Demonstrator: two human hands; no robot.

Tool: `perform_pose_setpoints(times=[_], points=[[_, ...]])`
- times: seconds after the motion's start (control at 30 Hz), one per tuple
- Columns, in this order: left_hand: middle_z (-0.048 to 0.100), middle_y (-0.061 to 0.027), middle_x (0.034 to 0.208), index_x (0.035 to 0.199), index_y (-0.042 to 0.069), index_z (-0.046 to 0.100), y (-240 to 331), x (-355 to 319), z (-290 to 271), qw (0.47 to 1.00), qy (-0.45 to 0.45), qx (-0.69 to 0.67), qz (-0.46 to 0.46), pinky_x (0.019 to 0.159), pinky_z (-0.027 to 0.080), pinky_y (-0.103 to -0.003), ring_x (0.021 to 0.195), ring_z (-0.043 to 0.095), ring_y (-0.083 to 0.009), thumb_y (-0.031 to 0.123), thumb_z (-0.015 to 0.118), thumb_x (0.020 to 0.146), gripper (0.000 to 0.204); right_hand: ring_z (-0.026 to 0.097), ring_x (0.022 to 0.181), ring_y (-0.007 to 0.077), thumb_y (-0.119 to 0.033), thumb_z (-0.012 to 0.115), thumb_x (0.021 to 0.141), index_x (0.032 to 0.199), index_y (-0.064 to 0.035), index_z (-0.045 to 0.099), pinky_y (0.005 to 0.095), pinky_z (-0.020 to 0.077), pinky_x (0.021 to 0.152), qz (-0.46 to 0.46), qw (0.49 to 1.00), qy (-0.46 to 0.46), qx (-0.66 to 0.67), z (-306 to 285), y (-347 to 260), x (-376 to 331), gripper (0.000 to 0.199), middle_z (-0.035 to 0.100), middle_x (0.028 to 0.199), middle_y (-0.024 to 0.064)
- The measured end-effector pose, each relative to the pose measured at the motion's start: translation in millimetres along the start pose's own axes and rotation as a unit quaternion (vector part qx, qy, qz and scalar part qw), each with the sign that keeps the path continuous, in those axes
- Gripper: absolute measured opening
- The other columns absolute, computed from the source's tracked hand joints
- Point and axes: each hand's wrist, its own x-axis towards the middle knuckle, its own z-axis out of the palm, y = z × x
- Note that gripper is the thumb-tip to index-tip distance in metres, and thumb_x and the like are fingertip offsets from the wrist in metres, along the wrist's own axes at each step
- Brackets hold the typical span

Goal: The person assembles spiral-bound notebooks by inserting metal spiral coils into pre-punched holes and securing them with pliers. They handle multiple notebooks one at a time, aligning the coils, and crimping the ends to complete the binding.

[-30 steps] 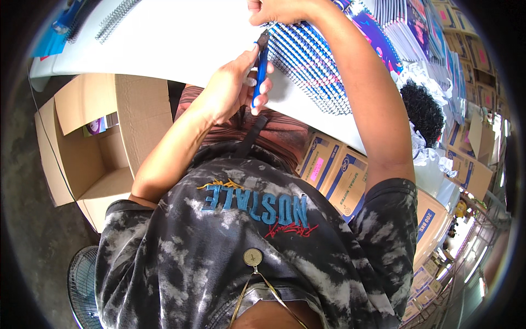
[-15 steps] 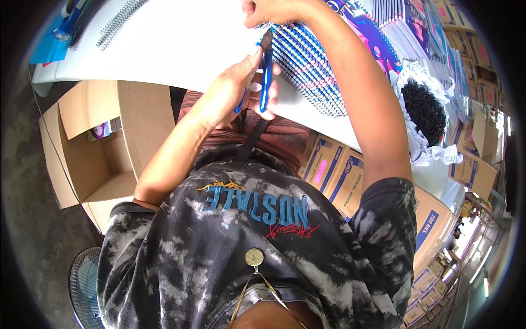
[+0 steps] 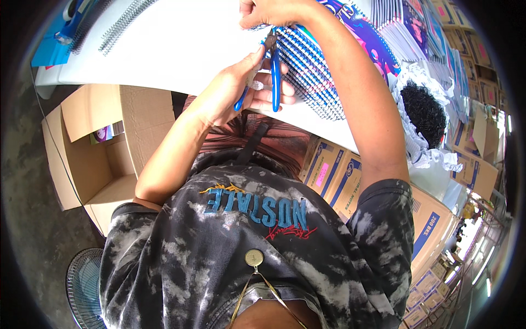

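My left hand [image 3: 233,90] holds a pair of cutting pliers [image 3: 275,82] with blue handles, its fingers loosely around them and the handles spread apart. The dark jaws are at the upper left end of a row of spiral-bound notebooks [image 3: 307,66], whose blue and white coils lie side by side on the white table. My right hand [image 3: 268,12] is curled at the top edge of the view, over the same end of the coils. Its fingers are closed, but what they grip is hidden. A bit of wire coil shows just below them.
Loose black wire spirals [image 3: 126,24] lie at the table's far left, near a blue tray [image 3: 52,49]. An open cardboard box [image 3: 148,115] stands left below. More notebooks [image 3: 378,49], crumpled wrapping with a black bundle [image 3: 422,112] and closed cartons [image 3: 339,175] are right. A fan [image 3: 85,285] stands lower left.
The pliers' handles have spread wider in my left hand, and its fingers have loosened and stretched to the right. My right hand has stayed nearly in place.
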Motion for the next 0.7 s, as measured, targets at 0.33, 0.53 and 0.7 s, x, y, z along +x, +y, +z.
perform_pose_setpoints(times=[0.33,0.53,0.7], points=[[0.059,-0.0110,0.080,0.106,0.002,0.050,2.3,3.4,-4.3,0.999,-0.040,-0.029,0.004,0.062,0.051,-0.030,0.071,0.062,-0.0215,0.047,0.031,0.095,0.050,0.058,0.057,0.0162,-0.014,0.068,0.062,0.070,-0.0010,0.067,0.0293,0.0462,0.057,0.004,0.999,0.014,0.049,-1.6,3.0,-3.0,0.015,0.064,0.063,0.0097],[0.060,-0.0132,0.081,0.108,0.002,0.051,11.8,-11.1,19.0,0.997,0.064,0.024,0.017,0.068,0.054,-0.034,0.069,0.062,-0.0218,0.048,0.030,0.095,0.053,0.055,0.055,0.0134,-0.013,0.068,0.063,0.068,-0.0024,0.066,0.0280,0.0438,0.054,0.019,0.993,0.046,0.108,-1.0,4.6,-2.7,0.012,0.062,0.060,0.0062],[0.059,-0.0123,0.077,0.104,0.002,0.051,14.9,0.0,17.1,0.998,0.008,-0.056,0.003,0.063,0.050,-0.028,0.066,0.060,-0.0197,0.046,0.028,0.096,0.049,0.054,0.053,0.0129,-0.013,0.067,0.063,0.066,-0.0018,0.066,0.0277,0.0434,0.052,-0.004,0.990,0.043,0.138,0.6,6.4,1.5,0.011,0.061,0.059,0.0058]])
